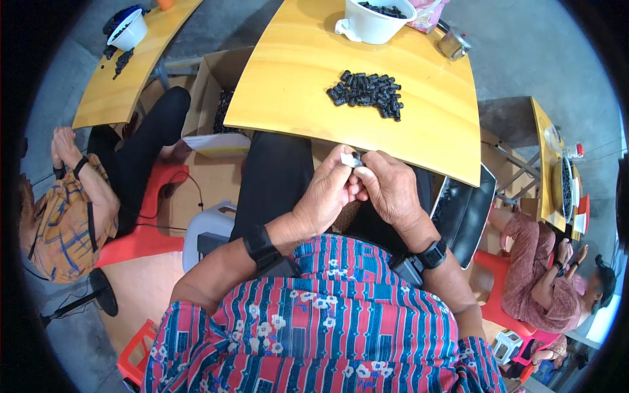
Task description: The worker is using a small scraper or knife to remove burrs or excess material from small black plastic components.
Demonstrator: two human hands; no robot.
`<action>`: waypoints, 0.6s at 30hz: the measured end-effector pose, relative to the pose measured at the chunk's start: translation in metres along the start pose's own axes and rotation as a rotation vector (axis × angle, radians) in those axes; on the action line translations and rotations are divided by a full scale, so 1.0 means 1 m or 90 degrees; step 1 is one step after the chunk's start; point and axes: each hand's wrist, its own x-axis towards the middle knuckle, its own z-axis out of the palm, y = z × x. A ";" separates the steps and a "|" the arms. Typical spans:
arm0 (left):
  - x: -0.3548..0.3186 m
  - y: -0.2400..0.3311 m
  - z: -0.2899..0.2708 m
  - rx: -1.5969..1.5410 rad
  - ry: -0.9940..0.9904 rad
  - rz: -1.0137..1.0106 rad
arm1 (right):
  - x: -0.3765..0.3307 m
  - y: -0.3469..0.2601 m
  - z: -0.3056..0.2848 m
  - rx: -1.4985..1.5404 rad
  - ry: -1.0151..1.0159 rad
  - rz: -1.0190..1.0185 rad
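Just off the front edge of the yellow table, my two hands meet over my lap. My left hand is closed, with a bit of white wrapping on its thumb and a small black part pinched at the fingertips. From the other side my right hand closes its thumb and fingers on the same small part. Fingers cover most of it, so its exact kind does not show. On the table ahead lies a loose pile of small black cylindrical parts.
A white tub with black pieces stands at the table's far side, near a metal-lidded jar. Below left is a cardboard box; below right, a black tray. Other people sit at tables left and right.
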 end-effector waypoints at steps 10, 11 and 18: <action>0.003 0.003 0.001 -0.075 0.021 0.009 | -0.006 0.007 0.001 0.251 0.107 0.038; 0.003 0.003 0.002 -0.077 0.021 0.007 | -0.006 0.004 0.002 0.208 0.111 -0.007; 0.004 0.001 0.002 -0.098 0.091 0.028 | -0.004 0.015 0.013 0.027 0.100 -0.115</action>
